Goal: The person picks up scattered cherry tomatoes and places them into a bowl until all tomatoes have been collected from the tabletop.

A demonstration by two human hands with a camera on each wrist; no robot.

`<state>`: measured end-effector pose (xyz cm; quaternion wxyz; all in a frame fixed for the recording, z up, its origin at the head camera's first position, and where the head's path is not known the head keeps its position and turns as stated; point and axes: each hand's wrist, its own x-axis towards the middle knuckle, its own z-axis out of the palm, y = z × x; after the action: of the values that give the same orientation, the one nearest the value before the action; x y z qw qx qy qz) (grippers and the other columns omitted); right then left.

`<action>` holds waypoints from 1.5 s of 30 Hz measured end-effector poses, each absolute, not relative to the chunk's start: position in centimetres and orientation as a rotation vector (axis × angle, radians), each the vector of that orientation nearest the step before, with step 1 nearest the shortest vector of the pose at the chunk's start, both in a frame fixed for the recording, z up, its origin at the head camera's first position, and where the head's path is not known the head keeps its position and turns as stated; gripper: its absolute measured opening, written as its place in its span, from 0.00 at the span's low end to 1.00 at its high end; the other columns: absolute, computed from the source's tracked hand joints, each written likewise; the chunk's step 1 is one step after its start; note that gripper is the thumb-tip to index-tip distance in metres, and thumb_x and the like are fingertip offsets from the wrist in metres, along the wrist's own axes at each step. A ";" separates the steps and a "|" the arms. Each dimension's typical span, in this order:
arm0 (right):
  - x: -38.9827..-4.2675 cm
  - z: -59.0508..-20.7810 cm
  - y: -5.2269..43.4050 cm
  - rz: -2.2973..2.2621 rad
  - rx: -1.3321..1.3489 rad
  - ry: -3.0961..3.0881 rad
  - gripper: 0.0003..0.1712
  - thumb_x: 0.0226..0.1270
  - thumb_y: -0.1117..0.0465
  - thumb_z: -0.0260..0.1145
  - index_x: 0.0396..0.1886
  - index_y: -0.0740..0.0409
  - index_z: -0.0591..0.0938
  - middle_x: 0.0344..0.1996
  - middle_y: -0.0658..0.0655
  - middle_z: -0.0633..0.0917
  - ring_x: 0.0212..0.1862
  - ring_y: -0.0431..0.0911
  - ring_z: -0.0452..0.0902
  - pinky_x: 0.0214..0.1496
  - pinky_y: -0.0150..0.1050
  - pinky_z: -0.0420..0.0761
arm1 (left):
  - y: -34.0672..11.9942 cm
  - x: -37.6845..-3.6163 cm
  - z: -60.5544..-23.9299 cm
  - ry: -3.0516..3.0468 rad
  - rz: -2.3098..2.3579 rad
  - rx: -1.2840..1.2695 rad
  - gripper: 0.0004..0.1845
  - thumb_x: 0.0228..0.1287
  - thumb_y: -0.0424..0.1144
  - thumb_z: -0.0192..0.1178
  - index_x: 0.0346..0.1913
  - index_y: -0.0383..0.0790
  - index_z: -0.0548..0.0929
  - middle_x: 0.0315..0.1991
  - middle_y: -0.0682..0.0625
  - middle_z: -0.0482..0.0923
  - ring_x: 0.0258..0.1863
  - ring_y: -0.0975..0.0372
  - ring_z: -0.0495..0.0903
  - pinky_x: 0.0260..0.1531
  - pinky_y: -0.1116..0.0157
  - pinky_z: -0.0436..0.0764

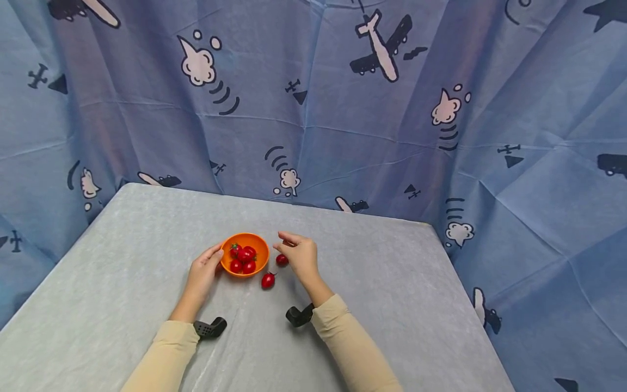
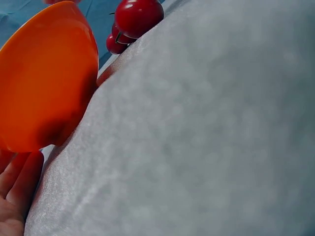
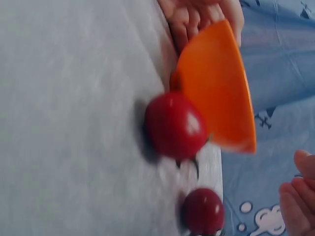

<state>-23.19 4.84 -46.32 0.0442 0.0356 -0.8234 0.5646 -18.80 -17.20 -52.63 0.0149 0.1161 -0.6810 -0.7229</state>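
Observation:
An orange bowl (image 1: pixel 265 261) stands on the table with several small red cherry tomatoes (image 1: pixel 247 254) inside. My left hand (image 1: pixel 204 267) grips the bowl's left side, its thumb at the rim and its fingers against the outer wall. Just right of the bowl lies a loose tomato (image 1: pixel 268 281) with a green stem, and a second tomato (image 1: pixel 281 260) lies a little farther back. Over that second one hovers my right hand (image 1: pixel 302 258), thumb and fingers apart, with nothing seen between them. In the left wrist view, part of a third loose tomato (image 2: pixel 115 45) shows behind two others.
A pale grey cloth covers the table (image 1: pixel 382 294). Behind and to the right hangs a blue curtain (image 1: pixel 313 109) printed with planes and clouds. Each wrist wears a black camera, the left wrist camera (image 1: pixel 210 328) and the right wrist camera (image 1: pixel 299 316).

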 end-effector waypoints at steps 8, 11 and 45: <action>-23.8 -47.0 6.7 1.709 0.088 -2.508 0.19 0.55 0.68 0.75 0.48 0.64 0.88 0.47 0.62 0.88 0.51 0.55 0.86 0.51 0.41 0.86 | -17.2 -18.7 -52.6 -2.113 -2.239 0.348 0.26 0.78 0.44 0.48 0.72 0.35 0.69 0.72 0.40 0.68 0.46 0.86 0.74 0.47 0.86 0.75; -23.9 -47.0 7.3 1.686 0.073 -2.535 0.19 0.55 0.67 0.75 0.49 0.64 0.88 0.48 0.61 0.89 0.52 0.56 0.85 0.52 0.43 0.86 | -17.2 -18.7 -52.5 -2.101 -2.239 0.331 0.26 0.78 0.44 0.48 0.71 0.33 0.69 0.71 0.38 0.68 0.46 0.86 0.74 0.48 0.86 0.75; -25.7 -48.3 11.2 1.729 0.027 -2.772 0.25 0.54 0.61 0.78 0.54 0.57 0.86 0.54 0.58 0.87 0.62 0.53 0.79 0.63 0.47 0.80 | -17.3 -18.5 -52.2 -2.173 -2.224 0.367 0.27 0.78 0.48 0.48 0.73 0.39 0.69 0.72 0.44 0.68 0.55 0.79 0.72 0.49 0.87 0.72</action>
<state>-25.72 11.25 -48.31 -0.0630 0.0084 -0.8468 0.5282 -18.52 -17.27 -52.23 0.0056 0.1172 -0.6940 -0.7103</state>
